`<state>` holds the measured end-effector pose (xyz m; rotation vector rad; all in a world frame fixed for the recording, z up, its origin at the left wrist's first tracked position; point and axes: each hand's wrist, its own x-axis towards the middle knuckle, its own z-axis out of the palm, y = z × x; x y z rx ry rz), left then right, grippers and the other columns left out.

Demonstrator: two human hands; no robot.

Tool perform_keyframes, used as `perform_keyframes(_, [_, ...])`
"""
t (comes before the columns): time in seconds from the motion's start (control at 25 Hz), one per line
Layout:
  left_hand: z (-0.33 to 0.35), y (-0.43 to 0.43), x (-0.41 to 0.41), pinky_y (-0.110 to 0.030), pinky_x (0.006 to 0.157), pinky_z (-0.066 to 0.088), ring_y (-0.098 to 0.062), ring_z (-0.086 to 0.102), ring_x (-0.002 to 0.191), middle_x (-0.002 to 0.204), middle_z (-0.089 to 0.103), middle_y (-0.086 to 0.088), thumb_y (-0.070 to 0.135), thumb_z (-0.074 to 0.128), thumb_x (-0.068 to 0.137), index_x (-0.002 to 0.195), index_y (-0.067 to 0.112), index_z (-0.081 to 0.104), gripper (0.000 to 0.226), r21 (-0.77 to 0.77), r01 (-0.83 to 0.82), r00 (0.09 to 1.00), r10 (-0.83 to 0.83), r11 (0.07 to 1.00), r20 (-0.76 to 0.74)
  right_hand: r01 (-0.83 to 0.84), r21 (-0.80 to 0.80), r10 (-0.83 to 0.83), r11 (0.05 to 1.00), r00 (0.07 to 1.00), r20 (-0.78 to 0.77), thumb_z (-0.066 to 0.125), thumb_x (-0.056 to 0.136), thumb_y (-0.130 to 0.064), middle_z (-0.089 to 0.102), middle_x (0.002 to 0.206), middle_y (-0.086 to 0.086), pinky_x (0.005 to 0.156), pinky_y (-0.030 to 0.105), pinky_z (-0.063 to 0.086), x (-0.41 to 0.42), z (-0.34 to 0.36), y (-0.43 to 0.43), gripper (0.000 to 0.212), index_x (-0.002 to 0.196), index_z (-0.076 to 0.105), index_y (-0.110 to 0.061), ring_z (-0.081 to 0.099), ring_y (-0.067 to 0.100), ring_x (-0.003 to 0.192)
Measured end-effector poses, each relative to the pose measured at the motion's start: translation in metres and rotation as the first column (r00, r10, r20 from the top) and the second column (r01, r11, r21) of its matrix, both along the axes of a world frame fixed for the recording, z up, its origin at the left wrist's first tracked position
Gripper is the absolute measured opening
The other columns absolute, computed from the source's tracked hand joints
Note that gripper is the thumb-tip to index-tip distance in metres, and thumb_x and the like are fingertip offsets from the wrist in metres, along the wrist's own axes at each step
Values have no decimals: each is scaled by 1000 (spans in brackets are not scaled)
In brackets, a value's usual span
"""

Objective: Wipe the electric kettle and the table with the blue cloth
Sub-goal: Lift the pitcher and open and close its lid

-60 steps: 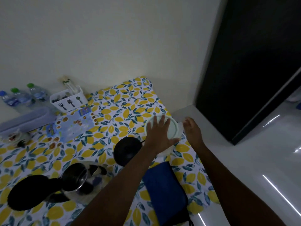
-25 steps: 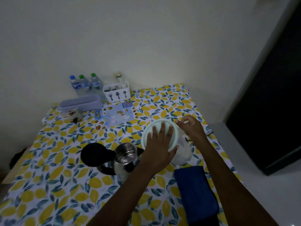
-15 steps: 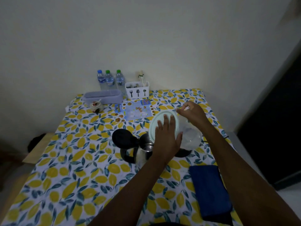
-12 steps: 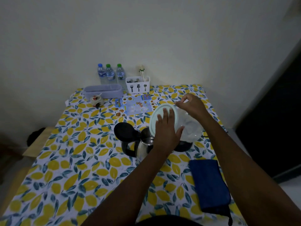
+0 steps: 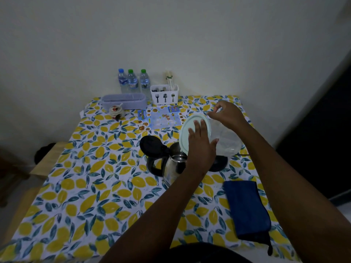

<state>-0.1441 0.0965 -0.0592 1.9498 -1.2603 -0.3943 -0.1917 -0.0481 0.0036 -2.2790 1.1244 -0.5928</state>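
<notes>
Right now the left hand (image 5: pixel 201 149) is pressing flat, fingers spread, against the pale round lid (image 5: pixel 195 132) of a clear plastic container (image 5: pixel 227 141), which is being tilted over the open electric kettle (image 5: pixel 171 162). The right hand (image 5: pixel 227 115) is pinching the container's far rim with thumb and fingertips. Judging by the tilt, water is probably being poured into the kettle, though the dim light is hiding any stream. To do this well, the person is needing to keep the lid's gap low and directly above the kettle's mouth, tilting slowly so nothing spills onto the lemon-print table (image 5: pixel 95 177). The kettle's black lid (image 5: pixel 151 146) is standing open on the side away from the container, and its black base (image 5: pixel 218 164) is sitting just beside it, under the container. The blue cloth (image 5: pixel 247 207) is lying folded and untouched, nearer the person than the kettle and off to its right.
</notes>
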Motion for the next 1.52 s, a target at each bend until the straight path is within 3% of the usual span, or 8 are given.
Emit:
perform_keyframes(0.2, [4,2,-3,-48,122,14,-39,-1,148,163,-5,-10,38,45,98,151,12,-3,76,-28,-17,999,16,999,-35,7,-6,-7,1000,999,-48,69,74,-47,65,92,0,67,37,46,1,6,2,27,73,54,-24,61,21,78])
perform_keyframes(0.48, [8,4,-5,-50,120,21,-38,0,149,163,-3,-10,38,46,98,151,12,-3,77,-43,-34,999,32,999,-43,-12,-22,11,1000,999,-47,69,73,-44,61,96,-3,59,31,38,1,13,5,26,75,54,-23,59,20,73])
perform_keyframes(0.68, [10,6,-6,-49,121,19,-37,-1,149,163,-4,-10,39,44,98,150,11,-4,76,-27,-27,999,26,999,-38,-11,-24,10,1000,999,-54,70,75,-43,60,96,-3,65,34,40,1,13,5,26,77,55,-21,58,20,78])
perform_keyframes(0.96, [11,4,-3,-50,120,20,-35,-3,149,163,-5,-8,38,45,99,151,13,-4,76,-48,-30,997,27,998,-69,3,-46,-6,999,998,-62,70,73,-43,59,97,-5,63,32,37,3,18,5,25,77,57,-23,56,18,82])
perform_keyframes(1.52, [6,3,0,-49,120,22,-35,-1,149,163,-4,-6,40,46,98,151,14,-3,77,-72,-40,997,35,997,-64,7,-67,-11,998,998,-58,69,70,-43,67,92,2,68,35,45,7,19,6,24,75,56,-24,61,23,83])
